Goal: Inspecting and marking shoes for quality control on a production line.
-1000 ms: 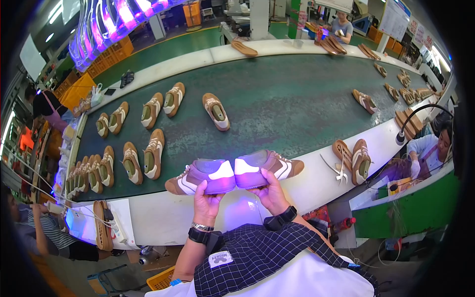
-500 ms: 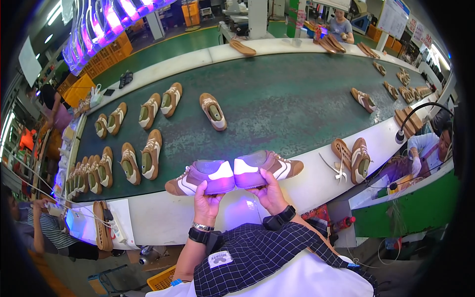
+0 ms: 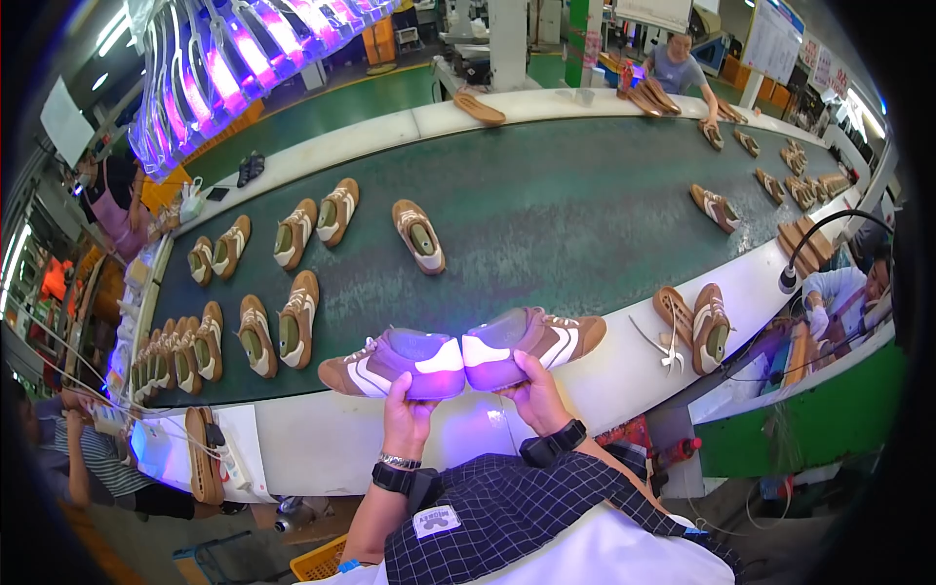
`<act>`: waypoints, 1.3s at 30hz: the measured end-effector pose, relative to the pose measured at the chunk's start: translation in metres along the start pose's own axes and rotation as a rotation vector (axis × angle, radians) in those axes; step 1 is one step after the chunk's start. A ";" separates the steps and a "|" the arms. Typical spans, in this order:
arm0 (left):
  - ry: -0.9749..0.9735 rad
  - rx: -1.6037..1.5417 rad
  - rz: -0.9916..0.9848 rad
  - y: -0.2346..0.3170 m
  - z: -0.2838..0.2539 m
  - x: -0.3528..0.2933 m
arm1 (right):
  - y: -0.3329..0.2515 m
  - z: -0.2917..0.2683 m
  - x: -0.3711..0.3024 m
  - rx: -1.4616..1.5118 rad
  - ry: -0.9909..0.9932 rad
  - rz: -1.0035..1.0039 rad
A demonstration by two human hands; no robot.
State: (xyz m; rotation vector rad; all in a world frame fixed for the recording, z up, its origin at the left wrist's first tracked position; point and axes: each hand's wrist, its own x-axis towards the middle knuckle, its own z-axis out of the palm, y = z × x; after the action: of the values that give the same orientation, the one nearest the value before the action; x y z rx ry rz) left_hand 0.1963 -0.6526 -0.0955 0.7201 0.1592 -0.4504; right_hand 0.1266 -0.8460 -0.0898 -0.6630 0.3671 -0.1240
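Note:
Two brown sneakers with white stripes are held up heel to heel in front of me, their white heel patches side by side under violet light. My left hand grips the left sneaker by its heel end, with the toe pointing left. The right sneaker has its toe to the right, and my right hand closes on its heel end from below. Both thumbs press near the soles; the other fingers are partly hidden behind the shoes. Behind them lies the green belt with a single sneaker nearest the middle.
Several sneakers stand on the belt at left, more at far right. On the white ledge to my right lie a loose sole, white scissors and another sneaker. A lit violet lamp hangs upper left. Co-workers sit around the belt.
The sneakers stay in my hands, heels together, sitting slightly lower and tilted a little. At the far right a co-worker has leaned forward and put a hand to a shoe on the belt.

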 end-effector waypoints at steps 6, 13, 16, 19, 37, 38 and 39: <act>-0.037 -0.025 -0.038 0.009 -0.004 0.000 | -0.017 0.006 -0.003 0.013 -0.098 0.099; -0.027 -0.121 -0.106 0.026 -0.033 -0.022 | -0.028 -0.013 -0.017 0.641 -0.478 0.546; 0.004 -0.074 -0.275 0.038 -0.078 -0.040 | -0.035 -0.002 -0.042 0.572 -0.357 0.569; 0.131 0.300 -0.208 0.049 -0.115 -0.055 | -0.035 -0.011 -0.049 0.513 -0.306 0.668; -0.789 1.175 0.543 0.007 0.093 0.012 | -0.070 -0.010 -0.061 -0.658 -0.240 0.325; -0.766 1.207 0.576 0.006 0.100 0.012 | -0.063 -0.010 -0.064 -0.880 -0.115 -0.069; -0.791 1.203 0.569 0.004 0.107 0.013 | -0.070 -0.012 -0.067 -1.198 -0.070 -0.309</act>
State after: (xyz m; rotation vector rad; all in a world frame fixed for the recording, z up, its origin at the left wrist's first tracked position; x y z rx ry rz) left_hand 0.2084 -0.7257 -0.0172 1.6254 -1.1327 -0.2120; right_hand 0.0604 -0.8930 -0.0353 -1.9049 0.2403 -0.1703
